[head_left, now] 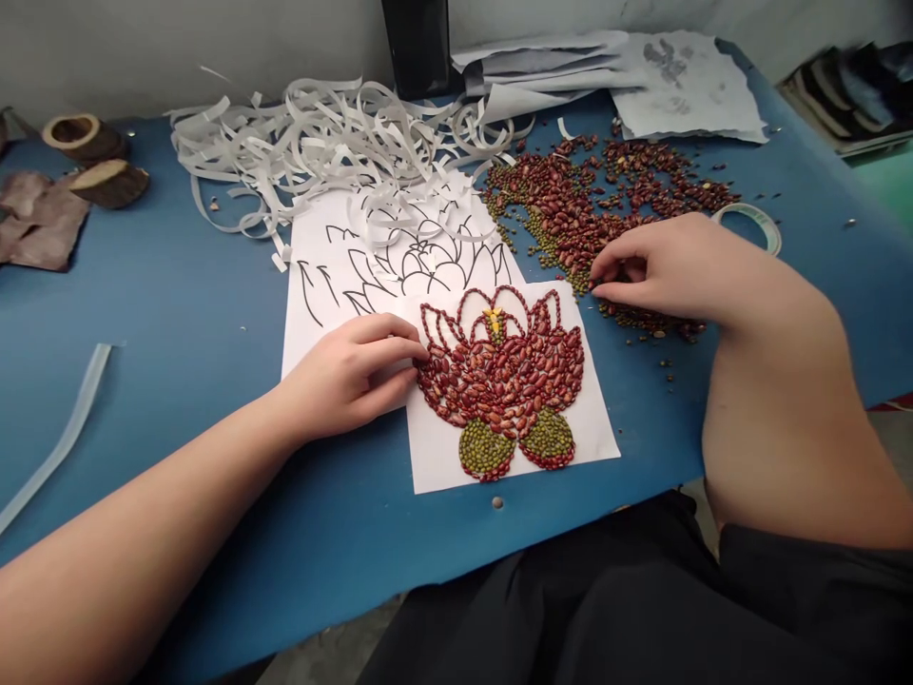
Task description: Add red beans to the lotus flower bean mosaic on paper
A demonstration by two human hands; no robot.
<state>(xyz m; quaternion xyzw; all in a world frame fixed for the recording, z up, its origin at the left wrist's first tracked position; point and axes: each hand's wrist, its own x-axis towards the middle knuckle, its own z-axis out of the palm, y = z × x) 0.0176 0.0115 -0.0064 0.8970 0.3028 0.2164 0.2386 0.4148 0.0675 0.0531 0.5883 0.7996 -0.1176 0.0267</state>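
Note:
A white sheet (435, 463) carries a lotus picture (510, 371) made of glued-looking speckled red beans, with small red beans for outlines. Two round parts at its base are filled with green mung beans (486, 447), and a small yellow piece (494, 321) sits near the top. My left hand (360, 371) rests at the sheet's left edge, fingers extended, their tips touching the bean border. My right hand (660, 271) is over the near side of a loose pile of red beans (563, 195), thumb and forefinger pinched together; what is between the tips is too small to make out.
Behind the picture lies a printed lotus outline sheet (306, 333), partly under curled white paper strips (342, 133). A tape roll (748, 226) is beside my right wrist. Crumpled paper (685, 86), a black object (417, 48), wood pieces (110, 183) and a clear strip (71, 428) lie around.

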